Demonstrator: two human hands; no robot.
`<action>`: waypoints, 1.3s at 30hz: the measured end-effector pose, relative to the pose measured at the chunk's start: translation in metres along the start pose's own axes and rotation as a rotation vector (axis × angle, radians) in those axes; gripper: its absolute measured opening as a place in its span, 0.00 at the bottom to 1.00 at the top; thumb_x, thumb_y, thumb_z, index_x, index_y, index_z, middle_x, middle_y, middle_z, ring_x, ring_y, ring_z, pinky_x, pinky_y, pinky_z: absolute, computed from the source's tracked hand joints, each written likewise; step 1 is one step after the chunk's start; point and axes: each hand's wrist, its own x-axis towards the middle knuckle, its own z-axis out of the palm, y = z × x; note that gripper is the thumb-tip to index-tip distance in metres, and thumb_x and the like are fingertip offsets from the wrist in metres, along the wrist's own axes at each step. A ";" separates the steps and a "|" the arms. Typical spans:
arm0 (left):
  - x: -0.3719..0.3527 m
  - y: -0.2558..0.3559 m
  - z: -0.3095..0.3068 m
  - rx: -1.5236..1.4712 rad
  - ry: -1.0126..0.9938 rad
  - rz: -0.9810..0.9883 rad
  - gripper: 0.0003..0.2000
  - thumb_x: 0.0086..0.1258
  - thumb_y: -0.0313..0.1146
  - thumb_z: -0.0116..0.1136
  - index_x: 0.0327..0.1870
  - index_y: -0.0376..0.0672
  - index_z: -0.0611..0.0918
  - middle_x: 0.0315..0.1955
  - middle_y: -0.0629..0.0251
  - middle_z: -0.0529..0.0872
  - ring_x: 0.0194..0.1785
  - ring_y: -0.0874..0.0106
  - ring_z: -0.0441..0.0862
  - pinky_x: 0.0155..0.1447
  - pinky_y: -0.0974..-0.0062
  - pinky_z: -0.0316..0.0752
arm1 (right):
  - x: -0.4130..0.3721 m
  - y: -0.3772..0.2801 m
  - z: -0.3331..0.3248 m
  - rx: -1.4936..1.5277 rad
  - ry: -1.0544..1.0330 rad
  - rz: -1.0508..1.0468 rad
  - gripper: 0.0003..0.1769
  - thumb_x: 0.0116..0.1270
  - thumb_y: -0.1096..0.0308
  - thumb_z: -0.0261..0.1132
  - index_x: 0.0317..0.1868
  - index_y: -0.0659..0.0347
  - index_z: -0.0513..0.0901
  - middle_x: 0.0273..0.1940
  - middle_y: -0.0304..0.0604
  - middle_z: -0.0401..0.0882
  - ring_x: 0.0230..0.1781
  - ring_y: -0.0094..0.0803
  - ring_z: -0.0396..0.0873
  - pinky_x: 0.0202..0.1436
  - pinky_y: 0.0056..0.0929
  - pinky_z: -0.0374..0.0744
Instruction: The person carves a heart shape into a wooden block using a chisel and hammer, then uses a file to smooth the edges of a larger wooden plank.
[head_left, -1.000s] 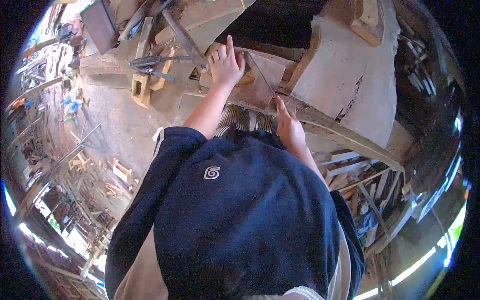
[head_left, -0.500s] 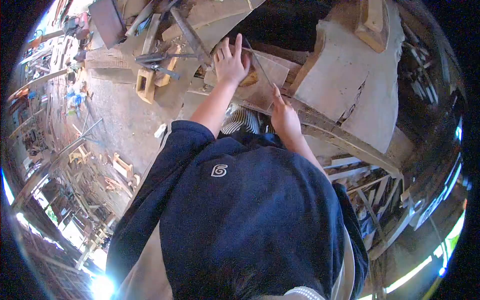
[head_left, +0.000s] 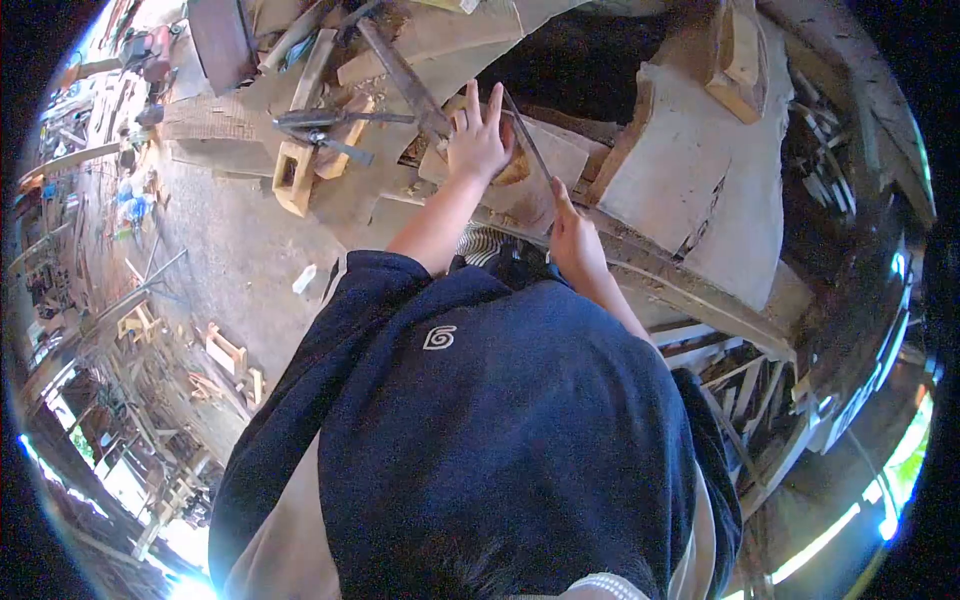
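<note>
My right hand (head_left: 577,240) is closed around the near end of a long, thin, dark file-like tool (head_left: 530,140), its index finger stretched along it. The tool slants up and away to the left, its far end right by the fingertips of my left hand (head_left: 478,145). That left hand lies with fingers spread over a wooden piece (head_left: 515,170) showing an orange-brown patch, its palm covering part of it. Beneath is a wooden bench board (head_left: 560,150) with a dark gap behind. Left of the hand, a long dark bar (head_left: 400,75) lies across the wood.
A thick wooden slab (head_left: 690,170) with a crack lies to the right, a wood block (head_left: 738,75) on its far end. At left are a metal clamp (head_left: 330,120) and a mortised wooden block (head_left: 293,175). Wooden slats (head_left: 740,390) stand below the bench at right.
My view has shifted slightly, moving the bench and both hands a little in frame. The tool's far end sits lower, and the left fingers are spread differently.
</note>
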 end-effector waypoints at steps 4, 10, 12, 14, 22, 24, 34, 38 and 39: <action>0.000 0.000 -0.002 -0.053 0.059 0.063 0.37 0.66 0.41 0.51 0.76 0.48 0.55 0.76 0.47 0.47 0.71 0.41 0.58 0.72 0.54 0.62 | -0.008 0.012 0.006 -0.012 -0.001 -0.003 0.38 0.66 0.76 0.52 0.76 0.48 0.55 0.46 0.67 0.79 0.44 0.65 0.79 0.47 0.53 0.79; 0.001 0.000 -0.005 -0.150 0.094 0.110 0.36 0.66 0.39 0.49 0.74 0.37 0.56 0.75 0.44 0.47 0.77 0.42 0.46 0.77 0.56 0.53 | -0.054 0.020 -0.020 0.065 0.013 0.031 0.35 0.68 0.75 0.52 0.75 0.50 0.55 0.46 0.65 0.80 0.43 0.62 0.81 0.45 0.53 0.80; 0.003 -0.001 -0.004 -0.160 0.111 0.119 0.35 0.66 0.39 0.49 0.74 0.36 0.57 0.75 0.42 0.47 0.77 0.42 0.46 0.77 0.56 0.53 | -0.050 0.021 -0.016 0.053 0.014 0.019 0.35 0.68 0.75 0.52 0.75 0.51 0.56 0.44 0.66 0.80 0.42 0.62 0.81 0.44 0.53 0.80; 0.002 -0.002 0.000 -0.168 0.122 0.130 0.34 0.66 0.38 0.49 0.73 0.35 0.58 0.74 0.41 0.48 0.77 0.42 0.46 0.77 0.55 0.52 | -0.040 0.019 -0.007 0.044 0.014 0.010 0.34 0.68 0.75 0.52 0.75 0.52 0.57 0.43 0.67 0.80 0.41 0.63 0.81 0.44 0.53 0.80; 0.004 -0.003 0.003 -0.170 0.141 0.143 0.32 0.67 0.39 0.50 0.72 0.35 0.61 0.74 0.39 0.49 0.76 0.40 0.48 0.77 0.54 0.53 | 0.003 0.010 0.011 0.020 0.180 -0.103 0.30 0.70 0.73 0.53 0.73 0.52 0.62 0.40 0.65 0.81 0.40 0.61 0.81 0.43 0.49 0.79; 0.002 -0.002 0.001 -0.162 0.137 0.142 0.32 0.67 0.39 0.50 0.72 0.36 0.61 0.73 0.39 0.50 0.76 0.40 0.49 0.77 0.54 0.53 | -0.010 0.013 0.006 0.006 0.148 -0.092 0.34 0.67 0.74 0.53 0.74 0.53 0.59 0.40 0.67 0.80 0.39 0.63 0.80 0.43 0.52 0.79; 0.003 -0.002 0.002 -0.149 0.188 0.118 0.29 0.68 0.41 0.51 0.70 0.42 0.67 0.73 0.45 0.54 0.74 0.45 0.55 0.71 0.48 0.61 | -0.018 0.012 0.003 -0.067 0.050 0.071 0.30 0.71 0.72 0.53 0.73 0.48 0.62 0.42 0.66 0.80 0.41 0.60 0.81 0.44 0.49 0.79; 0.004 -0.004 0.006 -0.163 0.157 0.142 0.30 0.68 0.39 0.50 0.70 0.37 0.64 0.74 0.41 0.50 0.76 0.42 0.50 0.76 0.54 0.56 | 0.000 0.009 0.006 -0.031 0.180 -0.079 0.30 0.71 0.73 0.53 0.73 0.48 0.63 0.41 0.66 0.80 0.41 0.61 0.81 0.43 0.50 0.79; 0.003 -0.005 0.008 -0.162 0.161 0.142 0.30 0.68 0.39 0.50 0.70 0.37 0.64 0.74 0.41 0.50 0.76 0.42 0.50 0.76 0.54 0.56 | 0.002 0.005 0.003 -0.012 0.157 -0.062 0.30 0.71 0.72 0.53 0.73 0.48 0.63 0.42 0.66 0.80 0.41 0.60 0.81 0.44 0.50 0.79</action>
